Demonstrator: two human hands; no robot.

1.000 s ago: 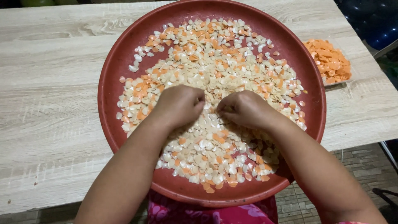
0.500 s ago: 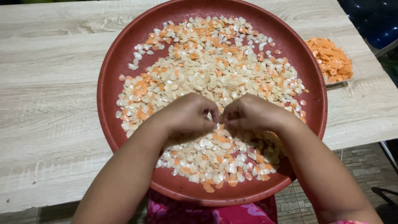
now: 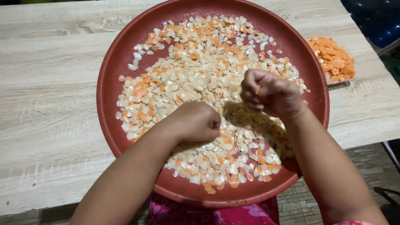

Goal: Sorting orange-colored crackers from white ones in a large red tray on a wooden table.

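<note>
At tray (image 3: pixel 125 54) centre, sorting is judged underway: left hand (image 3: pixel 196 121) clenched on flakes (image 3: pixel 196 62); right hand (image 3: pixel 271 93), two o'clock, pinches an orange piece (image 3: pixel 257 89); set-aside needed.

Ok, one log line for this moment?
left hand: fist down in chips | right hand: fist raised, pinching orange chip | red tray | orange pile beside

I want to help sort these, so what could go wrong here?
1. The big red tray sticks out past the near edge of the wooden table toward the person's lap; a hard press there might tip it.
2. The right hand is lifted with an orange piece pinched in it; the piece could drop back among the pale pieces.
3. The orange pile lies close to the table's right edge and may spill.
</note>
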